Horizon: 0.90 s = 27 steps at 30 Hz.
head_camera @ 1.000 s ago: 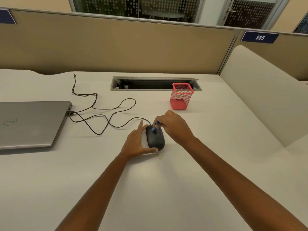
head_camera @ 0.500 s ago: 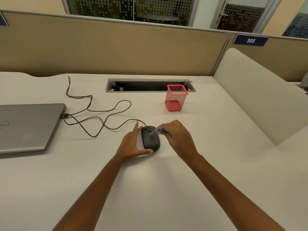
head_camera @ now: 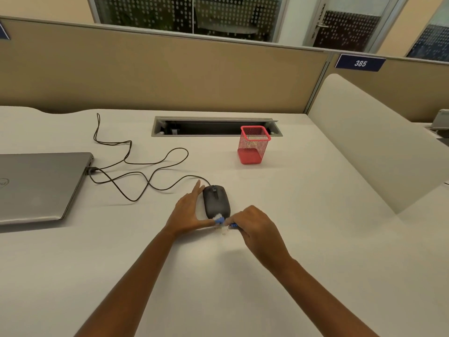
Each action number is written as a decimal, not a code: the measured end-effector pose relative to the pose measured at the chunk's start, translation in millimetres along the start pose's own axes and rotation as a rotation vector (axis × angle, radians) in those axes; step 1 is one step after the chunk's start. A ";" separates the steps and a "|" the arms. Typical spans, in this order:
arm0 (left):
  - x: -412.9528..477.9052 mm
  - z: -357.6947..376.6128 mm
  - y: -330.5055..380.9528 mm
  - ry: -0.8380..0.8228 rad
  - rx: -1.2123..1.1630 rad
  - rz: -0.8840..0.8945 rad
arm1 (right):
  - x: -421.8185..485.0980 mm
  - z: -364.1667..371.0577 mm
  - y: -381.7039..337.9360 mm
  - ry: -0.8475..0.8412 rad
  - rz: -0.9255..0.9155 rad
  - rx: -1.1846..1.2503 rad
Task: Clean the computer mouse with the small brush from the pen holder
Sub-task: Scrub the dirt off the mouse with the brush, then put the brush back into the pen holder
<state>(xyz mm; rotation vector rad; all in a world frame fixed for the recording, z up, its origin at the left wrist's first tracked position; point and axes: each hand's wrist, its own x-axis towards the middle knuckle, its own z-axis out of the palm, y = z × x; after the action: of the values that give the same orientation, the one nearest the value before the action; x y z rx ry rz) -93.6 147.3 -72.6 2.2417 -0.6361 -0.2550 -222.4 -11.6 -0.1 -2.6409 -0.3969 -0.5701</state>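
Observation:
A black wired computer mouse (head_camera: 215,200) lies on the white desk near the middle. My left hand (head_camera: 188,214) braces it from the left, fingers along its side and thumb at its near end. My right hand (head_camera: 252,226) pinches a small blue brush (head_camera: 220,219) with white bristles, whose head touches the mouse's near edge. Small pale crumbs (head_camera: 223,230) lie on the desk just below the brush. The red mesh pen holder (head_camera: 254,145) stands farther back, to the right of the mouse.
A closed grey laptop (head_camera: 38,186) sits at the left, with the mouse's black cable (head_camera: 136,166) looping across the desk to it. A cable slot (head_camera: 213,126) is cut into the desk behind the holder. A beige partition (head_camera: 369,142) rises on the right.
My right hand has drawn the brush from the scroll wheel end down to the mouse's near edge. My left hand stays against the mouse. The view has shifted slightly.

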 end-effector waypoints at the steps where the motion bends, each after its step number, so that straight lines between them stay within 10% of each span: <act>1: -0.6 -0.1 -0.5 0.000 0.007 0.003 | -5.1 -0.6 -1.0 0.015 -0.007 -0.006; 12: -21.8 -3.9 -11.8 0.136 -0.075 -0.040 | -34.8 0.3 8.4 0.165 0.397 0.291; 27: -9.6 -5.9 13.4 0.595 0.061 -0.020 | 14.5 -27.4 61.3 0.433 0.477 0.390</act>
<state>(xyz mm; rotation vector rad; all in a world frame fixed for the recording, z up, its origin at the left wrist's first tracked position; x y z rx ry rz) -104.5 148.3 -58.9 2.2230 -0.3000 0.4178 -197.1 -74.7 9.1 -2.0580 0.2283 -0.7812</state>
